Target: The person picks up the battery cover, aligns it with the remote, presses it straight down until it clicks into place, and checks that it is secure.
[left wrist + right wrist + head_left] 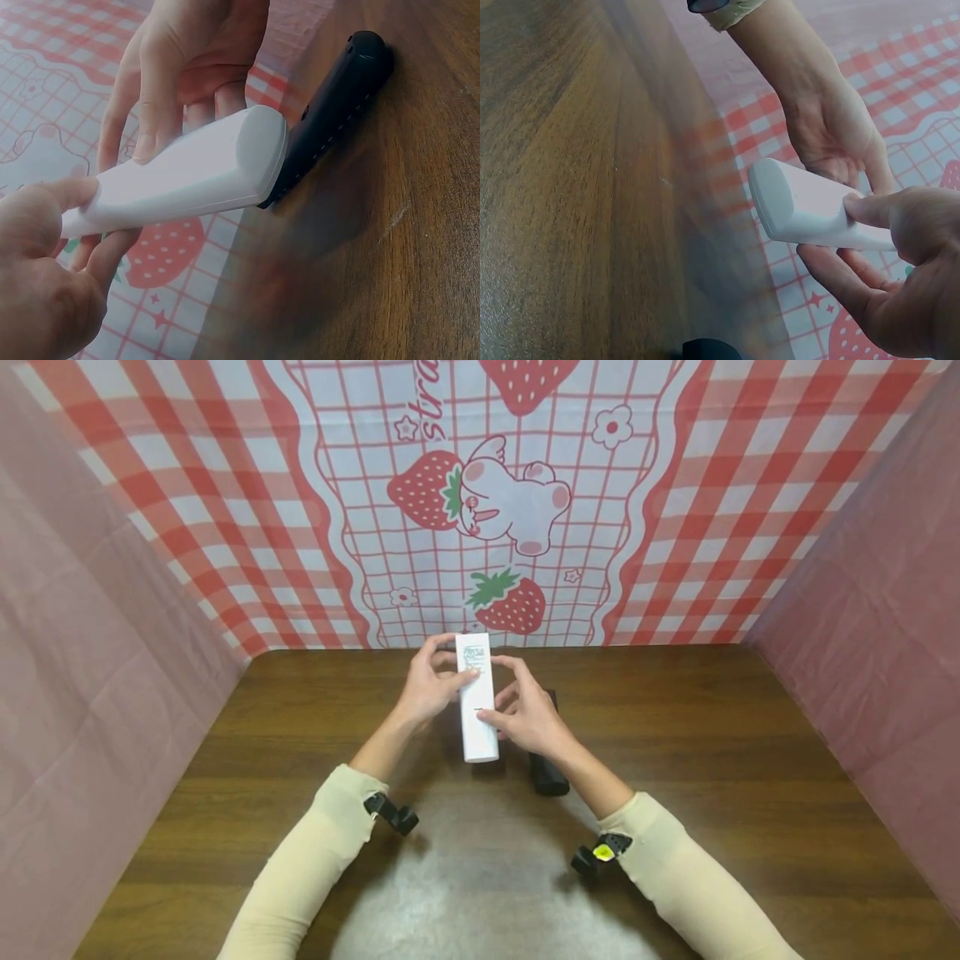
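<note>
A white remote control [480, 735] is held up above the table, its back with a printed label facing the head camera. My left hand [427, 687] grips its far part from the left, thumb lying over the label. From the right, my right hand [531, 714] holds it lower down, with the thumb on the back near a small dark mark. The rounded near end of the remote [259, 146] sticks out past both hands in the left wrist view. Fingers [829, 277] of the right hand curl beneath it in the right wrist view.
A long black object [550, 777], rounded at its end, lies on the wooden table [300, 827] under the right forearm. Behind the table hangs a red-checked strawberry cloth [510, 602]. Pink cloth [870, 568] walls stand at both sides.
</note>
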`<state>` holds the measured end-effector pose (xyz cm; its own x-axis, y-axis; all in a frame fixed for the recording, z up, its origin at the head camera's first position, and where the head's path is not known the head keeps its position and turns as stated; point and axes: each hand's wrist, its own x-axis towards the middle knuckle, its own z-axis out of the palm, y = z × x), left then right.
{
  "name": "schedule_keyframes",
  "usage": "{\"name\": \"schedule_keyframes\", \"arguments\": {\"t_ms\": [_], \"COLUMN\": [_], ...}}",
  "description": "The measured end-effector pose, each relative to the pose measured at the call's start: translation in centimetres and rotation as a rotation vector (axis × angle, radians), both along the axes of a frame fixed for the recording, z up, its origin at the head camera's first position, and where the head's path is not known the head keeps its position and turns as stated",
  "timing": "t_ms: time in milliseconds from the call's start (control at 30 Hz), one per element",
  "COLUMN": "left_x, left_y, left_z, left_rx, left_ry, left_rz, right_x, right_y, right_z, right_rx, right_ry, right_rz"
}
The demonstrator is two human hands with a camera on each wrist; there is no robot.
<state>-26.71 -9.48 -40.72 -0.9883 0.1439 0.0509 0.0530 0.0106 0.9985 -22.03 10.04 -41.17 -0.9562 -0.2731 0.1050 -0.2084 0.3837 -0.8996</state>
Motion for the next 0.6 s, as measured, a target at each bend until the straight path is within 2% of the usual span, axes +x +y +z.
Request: {"name": "schedule_keyframes", "arguments": {"t_ms": [300,600], "left_x": [0.05,-0.13], "left_y": [0.04,-0.29], "left_z": [-0.22,0.35], "left_rx": [-0.016,-0.017], "left_ry": [-0.02,-0.017], "left_rz": [0.008,0.006], "right_x": [-0.07,-0.21], "right_y": [-0.02,-0.09], "right_z": [-0.14,0.6], "right_rx": [0.005,-0.027], "right_ry": [0.004,-0.026], "right_rz": [0.012,0.009]}}
